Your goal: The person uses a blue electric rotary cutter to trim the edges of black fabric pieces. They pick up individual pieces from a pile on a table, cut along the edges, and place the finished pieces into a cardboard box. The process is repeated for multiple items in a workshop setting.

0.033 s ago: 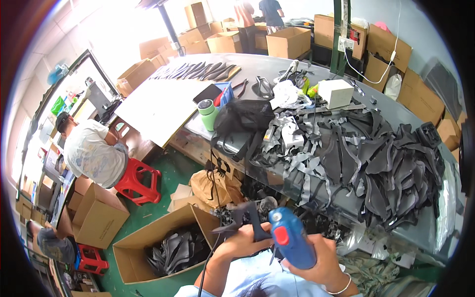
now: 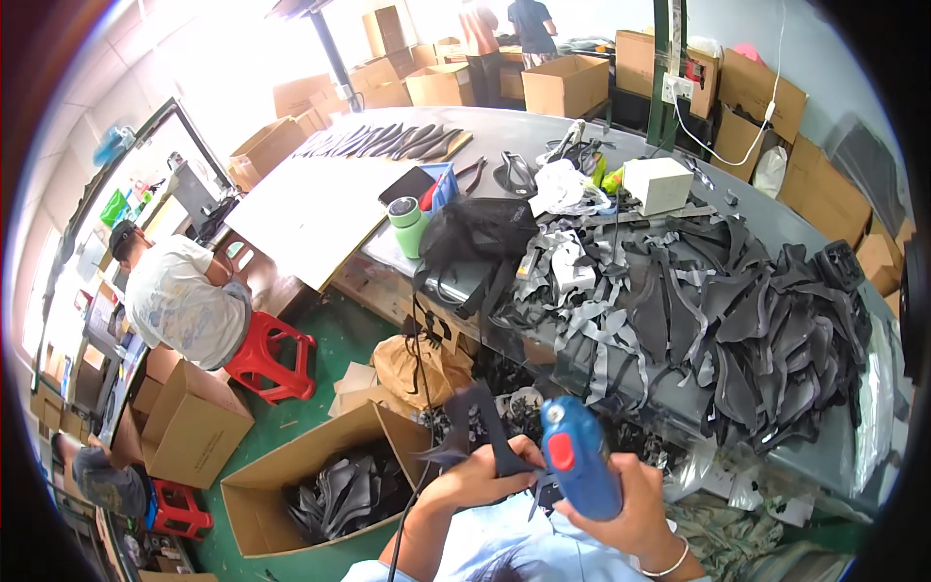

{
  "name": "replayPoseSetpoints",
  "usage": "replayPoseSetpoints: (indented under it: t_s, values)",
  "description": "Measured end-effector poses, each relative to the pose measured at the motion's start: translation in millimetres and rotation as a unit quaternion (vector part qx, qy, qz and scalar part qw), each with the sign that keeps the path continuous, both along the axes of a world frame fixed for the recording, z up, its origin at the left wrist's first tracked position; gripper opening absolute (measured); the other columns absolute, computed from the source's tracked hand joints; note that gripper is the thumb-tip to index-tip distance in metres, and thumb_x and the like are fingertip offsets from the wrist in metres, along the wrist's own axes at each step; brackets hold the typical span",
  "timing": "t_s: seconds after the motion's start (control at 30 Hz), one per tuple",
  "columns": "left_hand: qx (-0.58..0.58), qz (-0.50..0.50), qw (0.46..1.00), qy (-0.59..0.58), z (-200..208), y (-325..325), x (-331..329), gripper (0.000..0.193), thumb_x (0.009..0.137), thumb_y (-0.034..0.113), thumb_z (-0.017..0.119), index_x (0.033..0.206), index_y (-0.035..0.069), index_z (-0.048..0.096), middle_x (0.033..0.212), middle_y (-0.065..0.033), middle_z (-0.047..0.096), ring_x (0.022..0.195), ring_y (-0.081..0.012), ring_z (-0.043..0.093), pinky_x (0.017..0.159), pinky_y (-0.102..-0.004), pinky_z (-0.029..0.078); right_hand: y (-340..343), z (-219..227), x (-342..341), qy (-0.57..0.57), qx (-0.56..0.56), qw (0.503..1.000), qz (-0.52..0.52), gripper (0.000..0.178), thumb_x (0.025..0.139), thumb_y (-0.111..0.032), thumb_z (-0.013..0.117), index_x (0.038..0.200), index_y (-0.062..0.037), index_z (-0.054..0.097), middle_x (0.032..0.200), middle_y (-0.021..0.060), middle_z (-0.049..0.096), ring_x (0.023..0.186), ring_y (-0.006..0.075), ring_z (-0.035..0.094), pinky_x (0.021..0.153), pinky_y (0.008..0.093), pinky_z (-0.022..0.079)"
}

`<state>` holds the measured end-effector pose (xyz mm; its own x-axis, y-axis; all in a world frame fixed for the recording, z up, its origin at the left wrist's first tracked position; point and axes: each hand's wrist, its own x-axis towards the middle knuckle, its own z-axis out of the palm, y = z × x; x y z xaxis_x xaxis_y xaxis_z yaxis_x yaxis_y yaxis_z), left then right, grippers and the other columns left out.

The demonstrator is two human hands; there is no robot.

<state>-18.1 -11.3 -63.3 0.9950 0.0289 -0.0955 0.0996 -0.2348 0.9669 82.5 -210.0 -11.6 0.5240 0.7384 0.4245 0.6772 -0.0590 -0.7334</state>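
Note:
In front of my chest, my left hand (image 2: 482, 472) pinches a dark grey, strap-like piece (image 2: 493, 427) that bends upward from the fingers. My right hand (image 2: 635, 506) is wrapped around a blue handheld power tool (image 2: 588, 485) with a red button and a rounded top end. The tool's lower end points down toward the left fingers; whether it touches the grey piece is hidden. On the bench ahead to the right lies a heap of dark grey moulded pieces (image 2: 766, 339). Loose grey strips (image 2: 601, 339) are tangled along its left side.
An open cardboard box (image 2: 257, 514) with similar dark pieces stands on the floor at left, beside a brown bag (image 2: 422, 369). A black bag (image 2: 475, 233) and green bottle (image 2: 404, 228) sit on the grey bench (image 2: 543, 131). A black cable hangs near my left forearm. A person sits on a red stool (image 2: 272, 354).
The blue tool and my right hand have shifted slightly right. The grey piece has tilted and now stands higher above my left fingers.

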Motion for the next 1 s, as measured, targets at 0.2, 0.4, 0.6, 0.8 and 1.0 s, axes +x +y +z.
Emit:
replayPoseSetpoints:
  t_s: [0.2, 0.4, 0.6, 0.8, 1.0]
  values:
    - [-0.437, 0.136, 0.879, -0.133, 42.2, -37.0, 18.7, 0.039, 0.089, 0.032, 0.057, 0.114, 0.004, 0.045, 0.104, -0.0106, 0.054, 0.092, -0.0157, 0.053, 0.081, -0.0281, 0.045, 8.3, -8.6, -0.7, 0.047, -0.027, 0.998, 0.02, 0.054, 0.06, -0.022, 0.085, 0.095, -0.0025, 0.048, 0.069, 0.0105, 0.061, 0.057, 0.0203, 0.063, 0.054, 0.0298, 0.049]
    - [-0.377, 0.4, 0.759, -0.351, 35.6, -13.4, 62.0, 0.031, 0.094, 0.023, 0.051, 0.118, 0.006, 0.042, 0.091, -0.0132, 0.058, 0.073, -0.0165, 0.056, 0.058, -0.0267, 0.047, 0.9, -3.1, -8.2, 0.053, -0.037, 0.995, 0.082, 0.053, 0.062, -0.028, 0.083, 0.096, -0.0013, 0.052, 0.068, 0.0113, 0.061, 0.059, 0.0254, 0.063, 0.056, 0.0327, 0.05]
    - [-0.366, 0.384, 0.796, -0.292, 41.9, -11.0, 43.8, 0.026, 0.088, 0.007, 0.054, 0.112, 0.002, 0.046, 0.079, -0.0127, 0.059, 0.061, -0.0151, 0.055, 0.053, -0.0247, 0.046, -10.0, -14.8, 2.8, 0.017, -0.116, 0.992, -0.035, 0.052, 0.068, -0.037, 0.079, 0.094, -0.0014, 0.051, 0.066, 0.0104, 0.062, 0.056, 0.0251, 0.064, 0.052, 0.0325, 0.05]
    - [-0.317, 0.31, 0.852, -0.277, 36.0, -9.5, 29.4, 0.026, 0.086, 0.005, 0.056, 0.111, -0.001, 0.05, 0.08, -0.0145, 0.062, 0.063, -0.0161, 0.059, 0.058, -0.0256, 0.049, -8.7, -19.8, 3.4, -0.002, -0.102, 0.995, -0.018, 0.051, 0.069, -0.036, 0.078, 0.092, -0.0011, 0.05, 0.061, 0.0093, 0.061, 0.052, 0.0246, 0.063, 0.051, 0.0329, 0.049]
    - [-0.292, 0.29, 0.872, -0.264, 31.9, -7.4, 24.0, 0.025, 0.085, 0.002, 0.058, 0.109, -0.003, 0.054, 0.088, -0.0146, 0.064, 0.073, -0.0178, 0.064, 0.062, -0.0255, 0.053, -8.8, -21.6, 3.2, 0.001, -0.104, 0.994, -0.016, 0.056, 0.063, -0.036, 0.083, 0.091, -0.0009, 0.05, 0.065, 0.0108, 0.061, 0.056, 0.0252, 0.064, 0.053, 0.0322, 0.05]
